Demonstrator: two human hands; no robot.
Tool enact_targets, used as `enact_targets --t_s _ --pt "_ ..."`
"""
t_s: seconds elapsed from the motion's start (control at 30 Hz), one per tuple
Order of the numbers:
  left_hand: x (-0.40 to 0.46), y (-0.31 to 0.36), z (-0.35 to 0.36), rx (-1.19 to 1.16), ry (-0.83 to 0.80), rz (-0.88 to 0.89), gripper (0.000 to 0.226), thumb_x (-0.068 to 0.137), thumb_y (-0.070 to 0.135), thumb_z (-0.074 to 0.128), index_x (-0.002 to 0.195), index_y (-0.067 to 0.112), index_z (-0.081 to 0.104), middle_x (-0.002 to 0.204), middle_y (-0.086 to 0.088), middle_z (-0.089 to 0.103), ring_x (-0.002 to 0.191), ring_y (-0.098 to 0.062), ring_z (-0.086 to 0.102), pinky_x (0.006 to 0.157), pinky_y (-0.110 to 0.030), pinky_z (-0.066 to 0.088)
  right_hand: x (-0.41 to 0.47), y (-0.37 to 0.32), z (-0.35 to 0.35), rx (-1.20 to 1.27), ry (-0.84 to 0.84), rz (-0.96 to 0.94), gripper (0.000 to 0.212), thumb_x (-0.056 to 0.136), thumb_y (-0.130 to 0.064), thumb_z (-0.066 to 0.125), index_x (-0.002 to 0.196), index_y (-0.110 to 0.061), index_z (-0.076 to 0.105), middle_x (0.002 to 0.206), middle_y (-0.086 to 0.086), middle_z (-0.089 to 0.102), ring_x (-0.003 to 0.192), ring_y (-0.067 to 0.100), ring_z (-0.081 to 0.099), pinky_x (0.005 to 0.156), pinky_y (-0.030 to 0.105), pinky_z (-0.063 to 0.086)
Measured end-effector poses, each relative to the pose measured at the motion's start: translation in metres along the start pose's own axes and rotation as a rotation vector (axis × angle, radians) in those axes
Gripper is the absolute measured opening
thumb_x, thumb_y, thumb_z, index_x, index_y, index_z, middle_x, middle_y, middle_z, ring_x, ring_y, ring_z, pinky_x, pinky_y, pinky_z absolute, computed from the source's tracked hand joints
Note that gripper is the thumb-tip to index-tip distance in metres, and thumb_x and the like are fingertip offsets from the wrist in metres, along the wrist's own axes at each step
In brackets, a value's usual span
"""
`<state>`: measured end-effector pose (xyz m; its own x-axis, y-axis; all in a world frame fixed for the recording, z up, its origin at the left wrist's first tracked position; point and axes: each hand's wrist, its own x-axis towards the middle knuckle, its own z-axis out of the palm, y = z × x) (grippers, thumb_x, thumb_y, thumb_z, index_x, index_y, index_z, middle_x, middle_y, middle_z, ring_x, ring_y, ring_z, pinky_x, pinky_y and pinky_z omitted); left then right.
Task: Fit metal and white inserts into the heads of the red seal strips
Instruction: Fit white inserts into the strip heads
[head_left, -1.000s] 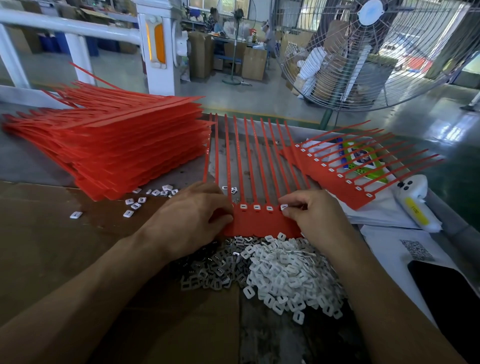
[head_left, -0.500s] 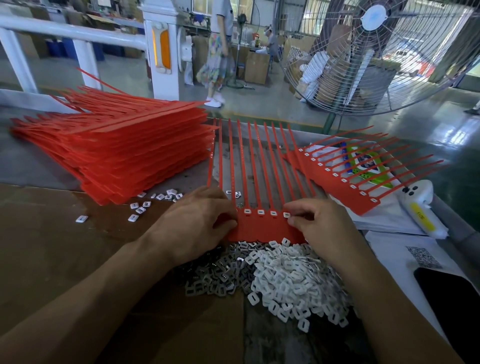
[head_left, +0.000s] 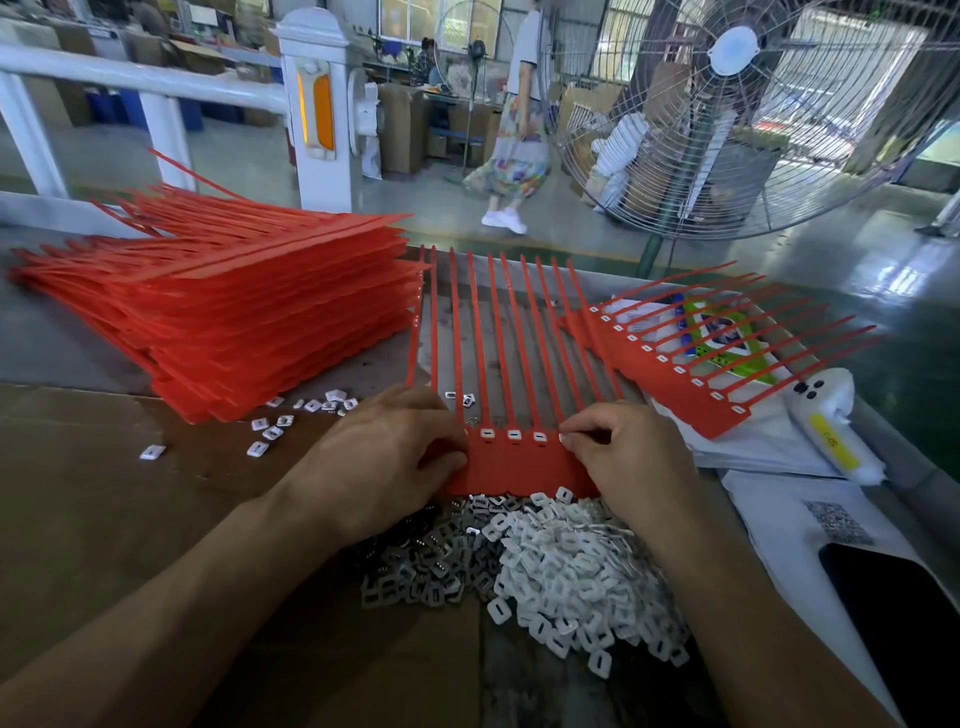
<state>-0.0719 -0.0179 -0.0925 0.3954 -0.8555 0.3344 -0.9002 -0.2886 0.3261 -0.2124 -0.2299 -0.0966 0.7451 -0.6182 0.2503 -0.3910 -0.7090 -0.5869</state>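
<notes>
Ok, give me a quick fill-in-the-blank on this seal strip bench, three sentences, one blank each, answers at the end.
1. The seal strips in the big stack are coloured ____.
2. The pile of white inserts lies to the ____ of the pile of metal inserts.
3. The right hand pinches a small ____ insert at the head of the strip sheet, while the left hand rests on the sheet.

Missing words: red; right; white
</notes>
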Motion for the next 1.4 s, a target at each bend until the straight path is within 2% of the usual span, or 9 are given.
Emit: enact_targets --t_s 0.33,0.57,0.73,0.8,0.87,1.0,1.1,1.23,1.4 --pt "0.0 -0.001 0.001 0.005 -0.009 -0.006 0.022 0.097 0.043 0.058 0.116 0.036 0.069 0.114 0.02 0.055 0.112 -0.002 0.048 0.102 -0.026 0.04 0.003 0.001 0.005 -0.068 0.021 -0.021 0.008 0.093 -0.022 0.073 0.094 -0.028 0.079 0.09 -0.015 0.071 0.082 0.001 0.063 0.07 0.02 0.047" --pt "-0.001 -0.003 0.002 -0.004 -0.011 -0.001 0.022 0.097 0.043 0.058 0.116 0.038 0.068 0.114 0.024 0.053 0.112 0.002 0.045 0.1 -0.024 0.041 -0.003 -0.006 0.002 -0.187 -0.002 -0.066 0.014 0.094 -0.021 0.068 0.096 -0.026 0.082 0.1 -0.006 0.07 0.086 0.014 0.067 0.079 0.038 0.057" --pt "-0.001 -0.003 0.002 0.0 -0.012 -0.007 0.023 0.097 0.045 0.058 0.117 0.037 0.068 0.113 0.023 0.054 0.112 0.002 0.045 0.098 -0.02 0.039 -0.009 -0.011 -0.001 -0.245 -0.045 -0.082 0.019 0.094 -0.024 0.064 0.103 -0.026 0.081 0.103 -0.007 0.068 0.089 0.016 0.067 0.078 0.041 0.058" --pt "0.0 -0.002 0.002 -0.001 -0.012 -0.009 0.023 0.097 0.045 0.058 0.117 0.038 0.067 0.113 0.024 0.053 0.113 0.002 0.044 0.099 -0.021 0.039 -0.01 -0.014 -0.002 -0.265 -0.059 -0.089 0.02 0.095 -0.025 0.064 0.104 -0.025 0.081 0.098 -0.007 0.069 0.085 0.016 0.068 0.074 0.042 0.059" --pt "0.0 -0.002 0.002 -0.004 -0.017 -0.012 0.023 0.097 0.045 0.058 0.117 0.038 0.067 0.114 0.025 0.052 0.113 0.002 0.044 0.099 -0.022 0.039 -0.011 -0.015 -0.003 -0.279 -0.064 -0.09 0.02 0.095 -0.025 0.063 0.102 -0.025 0.081 0.091 -0.007 0.069 0.081 0.015 0.067 0.072 0.042 0.06" --pt "-0.001 -0.002 0.001 -0.011 -0.022 -0.016 0.024 0.097 0.045 0.057 0.117 0.037 0.067 0.114 0.023 0.053 0.113 0.001 0.044 0.1 -0.025 0.041 -0.011 -0.017 -0.004 -0.281 -0.079 -0.074 0.02 0.095 -0.026 0.062 0.1 -0.023 0.081 0.1 -0.005 0.07 0.087 0.018 0.068 0.077 0.042 0.059" --pt "-0.001 -0.004 0.001 -0.015 -0.024 -0.02 0.025 0.097 0.046 0.055 0.118 0.037 0.067 0.114 0.024 0.052 0.113 0.001 0.044 0.101 -0.025 0.041 -0.01 -0.017 -0.004 -0.28 -0.074 -0.073 0.021 0.095 -0.024 0.062 0.092 -0.017 0.08 0.09 0.001 0.071 0.08 0.019 0.068 0.073 0.042 0.059" --pt "-0.001 -0.005 0.002 -0.031 0.017 -0.011 0.021 0.097 0.043 0.058 0.114 0.037 0.068 0.113 0.024 0.054 0.114 -0.001 0.046 0.101 -0.029 0.043 -0.013 -0.017 -0.004 -0.273 -0.064 -0.087 0.021 0.097 -0.029 0.062 0.096 -0.019 0.081 0.09 -0.004 0.067 0.078 0.014 0.065 0.072 0.04 0.058" --pt "0.0 -0.009 0.005 -0.002 0.062 -0.047 0.03 0.097 0.044 0.059 0.124 0.036 0.067 0.131 0.019 0.055 0.125 -0.004 0.046 0.106 -0.028 0.039 -0.015 -0.019 -0.005 -0.277 -0.034 -0.091 0.026 0.099 -0.03 0.059 0.091 -0.018 0.08 0.083 0.0 0.071 0.075 0.017 0.066 0.07 0.04 0.057"
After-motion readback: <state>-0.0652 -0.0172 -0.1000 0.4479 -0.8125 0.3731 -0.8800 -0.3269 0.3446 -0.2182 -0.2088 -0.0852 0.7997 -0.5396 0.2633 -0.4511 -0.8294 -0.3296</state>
